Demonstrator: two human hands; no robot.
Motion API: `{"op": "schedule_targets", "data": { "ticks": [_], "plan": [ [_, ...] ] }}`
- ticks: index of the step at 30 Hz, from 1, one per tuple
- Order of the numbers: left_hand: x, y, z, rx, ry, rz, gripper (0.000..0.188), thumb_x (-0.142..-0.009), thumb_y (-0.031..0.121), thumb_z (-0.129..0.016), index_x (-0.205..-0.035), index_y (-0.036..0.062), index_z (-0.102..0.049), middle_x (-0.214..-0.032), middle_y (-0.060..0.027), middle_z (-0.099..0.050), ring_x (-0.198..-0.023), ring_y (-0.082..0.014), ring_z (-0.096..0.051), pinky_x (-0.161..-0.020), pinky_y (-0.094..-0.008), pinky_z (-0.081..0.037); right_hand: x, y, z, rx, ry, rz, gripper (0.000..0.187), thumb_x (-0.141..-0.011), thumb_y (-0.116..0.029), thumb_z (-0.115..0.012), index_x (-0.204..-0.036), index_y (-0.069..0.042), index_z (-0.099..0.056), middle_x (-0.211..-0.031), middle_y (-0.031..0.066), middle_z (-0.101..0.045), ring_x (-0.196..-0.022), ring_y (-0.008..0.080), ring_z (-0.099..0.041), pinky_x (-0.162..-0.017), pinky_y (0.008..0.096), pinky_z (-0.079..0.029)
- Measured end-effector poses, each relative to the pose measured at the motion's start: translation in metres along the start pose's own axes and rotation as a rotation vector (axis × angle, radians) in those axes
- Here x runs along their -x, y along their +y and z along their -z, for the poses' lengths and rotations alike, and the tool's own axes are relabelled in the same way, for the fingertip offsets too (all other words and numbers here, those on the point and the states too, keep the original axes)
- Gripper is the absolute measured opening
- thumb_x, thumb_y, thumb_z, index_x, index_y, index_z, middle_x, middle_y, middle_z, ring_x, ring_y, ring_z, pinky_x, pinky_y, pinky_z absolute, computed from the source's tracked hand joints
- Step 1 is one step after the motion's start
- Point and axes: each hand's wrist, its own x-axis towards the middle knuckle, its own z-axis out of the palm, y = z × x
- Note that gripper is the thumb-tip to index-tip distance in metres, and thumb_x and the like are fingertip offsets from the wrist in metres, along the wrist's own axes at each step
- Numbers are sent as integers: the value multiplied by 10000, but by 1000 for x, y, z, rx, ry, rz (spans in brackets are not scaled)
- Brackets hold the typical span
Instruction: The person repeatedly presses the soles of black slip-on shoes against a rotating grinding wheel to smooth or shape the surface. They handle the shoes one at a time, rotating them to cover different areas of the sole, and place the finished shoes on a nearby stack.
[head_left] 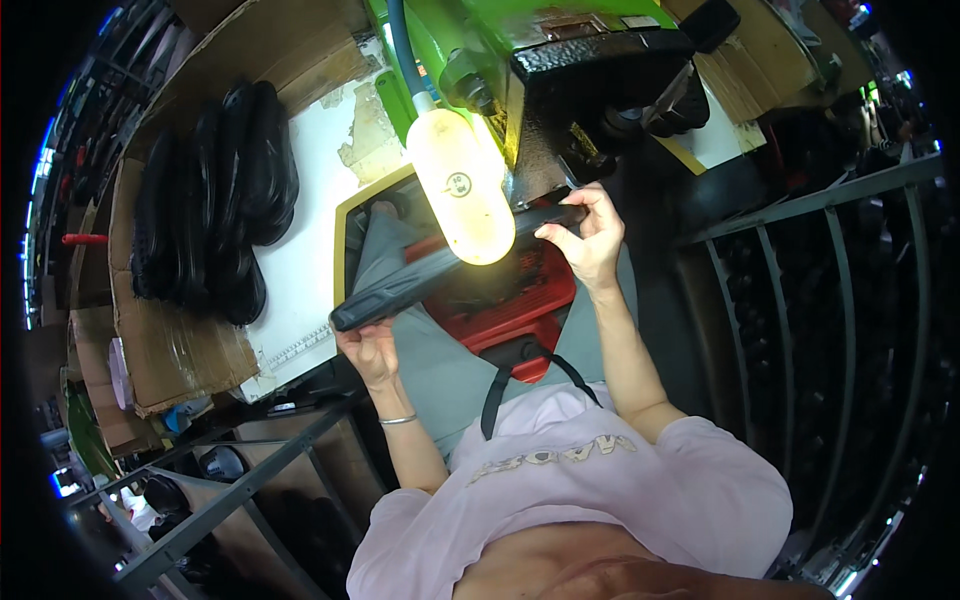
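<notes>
A long black shoe sole [395, 288] is stretched between my two hands, tilted up toward the right. My left hand [368, 352] grips its near left end from below. At the far right end, the thumb and fingers of my right hand [592, 240] pinch it, close beneath the black head [585, 75] of a green machine [450, 45]. A glowing lamp [460, 190] hangs over the sole and hides part of its middle. On the left, several black soles [215, 190] lie stacked on a white tabletop [325, 150] inside torn cardboard.
Yellow edging [345, 205] borders the tabletop's cut-out. Below the sole, between my legs, sits a red slotted plastic thing [540, 310]. Cardboard [180, 350] walls off the left side. Metal rails [845, 290] stand at my right, and another metal frame [240, 495] at lower left.
</notes>
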Motion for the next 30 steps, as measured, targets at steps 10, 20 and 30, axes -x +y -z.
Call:
{"op": "schedule_targets", "data": {
  "ticks": [10,20,30],
  "plan": [
    [3,4,-74,-158,-155,-20,531,-759,284,-834,-1105,32,-520,-1068,-120,-578,-1108,-310,-592,-943,-407,-495,17,23,49,-160,-33,0,432,-713,-28,-841,-1050,-30,-570,-1051,61,-535,-1019,173,-559,-1034,370,-408],
    [3,-5,-112,-380,-217,-51,396,-780,164,-764,-1060,3,-536,-1105,-162,-581,-1086,-239,-559,-978,-368,-408,26,39,91,-310,6,-85,416,-738,-59,-823,-1053,-47,-551,-1008,45,-532,-944,149,-553,-1153,477,-286],
    [8,-6,-126,-775,-100,-190,279,-748,84,-721,-953,16,-544,-994,-119,-549,-1010,-256,-574,-909,-372,-463,28,28,98,-184,-86,-25,415,-714,-94,-831,-999,-51,-533,-984,55,-517,-963,159,-527,-1153,486,-270]
  ]
}}
